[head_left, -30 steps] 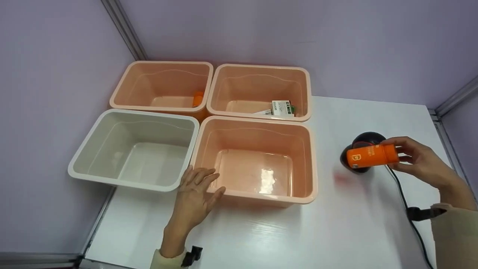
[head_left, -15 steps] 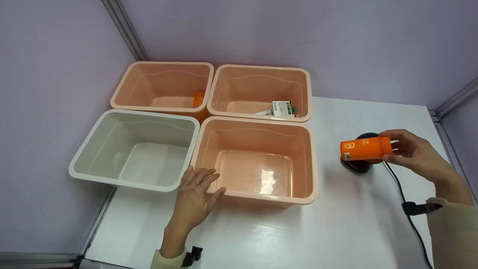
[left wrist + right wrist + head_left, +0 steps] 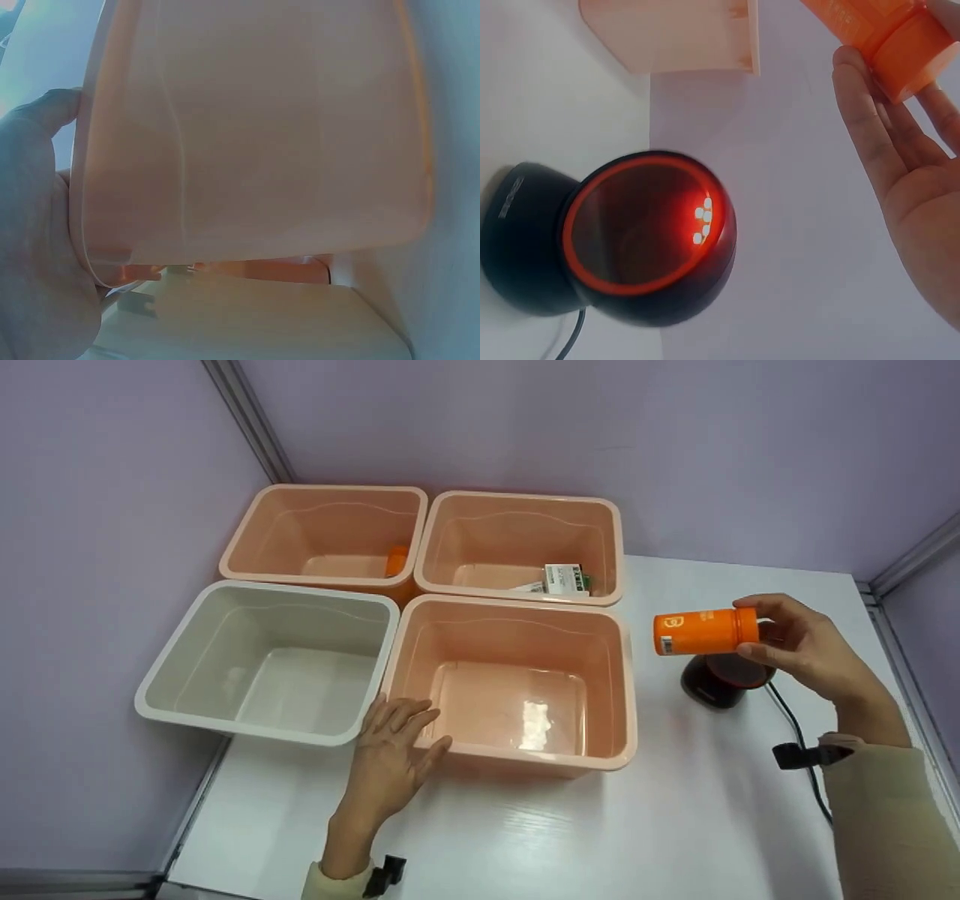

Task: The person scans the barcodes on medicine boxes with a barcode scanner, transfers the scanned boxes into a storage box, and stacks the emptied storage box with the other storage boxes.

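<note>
Head view: right grip holds orange bottle sideways by its cap.
Black scanner sits just below; left grip lies flat, fingers relaxed, against the near bin.

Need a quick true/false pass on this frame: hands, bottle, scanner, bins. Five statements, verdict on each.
1. The right hand holds an orange bottle lying sideways in the air. True.
2. The bottle sits inside the near peach bin. False: it is held beside that bin, above the black scanner.
3. The left hand rests flat against the near peach bin's front. True.
4. All four bins are peach. False: the near left bin is white.
5. The scanner's red lights are lit. True.
</note>
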### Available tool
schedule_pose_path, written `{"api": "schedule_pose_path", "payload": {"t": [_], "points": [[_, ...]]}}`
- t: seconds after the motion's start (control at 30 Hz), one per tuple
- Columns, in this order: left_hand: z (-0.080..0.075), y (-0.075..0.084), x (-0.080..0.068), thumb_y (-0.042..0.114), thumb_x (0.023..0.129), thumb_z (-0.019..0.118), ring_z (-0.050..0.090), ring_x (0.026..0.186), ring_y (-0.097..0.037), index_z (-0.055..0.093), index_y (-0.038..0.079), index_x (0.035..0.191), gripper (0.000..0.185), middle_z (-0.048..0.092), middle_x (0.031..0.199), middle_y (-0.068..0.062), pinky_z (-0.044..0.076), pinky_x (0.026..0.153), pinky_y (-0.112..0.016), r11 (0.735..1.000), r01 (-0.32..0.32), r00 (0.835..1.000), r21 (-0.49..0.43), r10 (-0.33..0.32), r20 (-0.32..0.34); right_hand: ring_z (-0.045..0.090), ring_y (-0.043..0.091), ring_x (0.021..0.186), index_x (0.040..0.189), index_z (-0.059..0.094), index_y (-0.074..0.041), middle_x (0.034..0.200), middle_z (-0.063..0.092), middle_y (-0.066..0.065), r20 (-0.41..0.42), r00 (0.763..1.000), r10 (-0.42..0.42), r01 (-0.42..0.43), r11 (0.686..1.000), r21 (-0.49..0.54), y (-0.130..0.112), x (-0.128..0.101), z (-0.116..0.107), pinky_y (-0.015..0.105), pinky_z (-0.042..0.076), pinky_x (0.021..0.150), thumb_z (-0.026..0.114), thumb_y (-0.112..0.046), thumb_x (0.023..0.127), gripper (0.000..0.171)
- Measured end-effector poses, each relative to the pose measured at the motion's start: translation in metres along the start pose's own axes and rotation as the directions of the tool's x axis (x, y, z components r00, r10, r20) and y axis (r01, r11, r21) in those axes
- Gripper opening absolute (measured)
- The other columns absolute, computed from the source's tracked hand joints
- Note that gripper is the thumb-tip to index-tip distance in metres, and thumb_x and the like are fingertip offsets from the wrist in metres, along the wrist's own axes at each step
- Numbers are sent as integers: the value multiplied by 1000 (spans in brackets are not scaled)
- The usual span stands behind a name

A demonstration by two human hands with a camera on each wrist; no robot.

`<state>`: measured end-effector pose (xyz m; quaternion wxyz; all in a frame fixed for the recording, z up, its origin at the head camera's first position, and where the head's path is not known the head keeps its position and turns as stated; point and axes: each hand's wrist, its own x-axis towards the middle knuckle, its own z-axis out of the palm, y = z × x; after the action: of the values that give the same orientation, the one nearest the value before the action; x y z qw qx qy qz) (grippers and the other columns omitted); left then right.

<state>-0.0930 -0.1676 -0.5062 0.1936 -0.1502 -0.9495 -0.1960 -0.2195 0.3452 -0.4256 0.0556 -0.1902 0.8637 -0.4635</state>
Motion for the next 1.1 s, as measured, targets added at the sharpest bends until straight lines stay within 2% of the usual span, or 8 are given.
{"api": "schedule_pose_path", "payload": {"t": [0.23, 0.57, 0.8, 0.97, 1.1], "points": [[1, -1, -1, 48, 86, 60, 54, 117, -17, 67, 19, 110, 38, 63, 119, 6, 23, 117, -43, 999, -36, 998, 1, 36, -55, 63, 10, 98, 135, 43, -8, 119, 57, 4, 8, 1000, -23, 22, 998, 53, -12, 13, 9, 15, 54, 73, 62, -1, 87, 53], [0, 0, 0, 48, 87, 58, 52, 118, -18, 67, 19, 110, 38, 63, 120, 5, 21, 118, -43, 1000, -21, 999, -22, 20, -29, 63, 14, 95, 134, 44, -6, 120, 55, 7, 22, 997, -79, 76, 988, 133, -29, 36, 23, 18, 57, 74, 62, -1, 86, 51], [1, 0, 1, 45, 86, 61, 53, 117, -18, 67, 19, 110, 37, 63, 119, 5, 22, 118, -43, 999, -23, 999, -27, 22, -30, 63, 15, 91, 133, 48, -15, 118, 56, 1, -21, 1000, -24, 25, 999, 43, -44, 53, 39, 16, 56, 71, 67, -14, 86, 50], [-1, 1, 0, 50, 89, 55, 53, 118, -17, 67, 19, 111, 41, 61, 122, 6, 22, 118, -43, 1000, -13, 1000, -16, 13, -5, 62, 19, 92, 132, 50, -19, 118, 56, 2, -57, 998, -7, 11, 998, 57, -53, 65, 51, 14, 55, 79, 68, -19, 86, 50], [-1, 0, 0, 51, 89, 54, 53, 118, -17, 67, 19, 111, 41, 61, 122, 6, 22, 118, -42, 1000, -9, 1000, -16, 8, -5, 61, 20, 91, 131, 50, -21, 118, 56, 3, -69, 998, 2, 2, 998, 60, -64, 74, 59, 14, 55, 78, 69, -23, 85, 50]]}}
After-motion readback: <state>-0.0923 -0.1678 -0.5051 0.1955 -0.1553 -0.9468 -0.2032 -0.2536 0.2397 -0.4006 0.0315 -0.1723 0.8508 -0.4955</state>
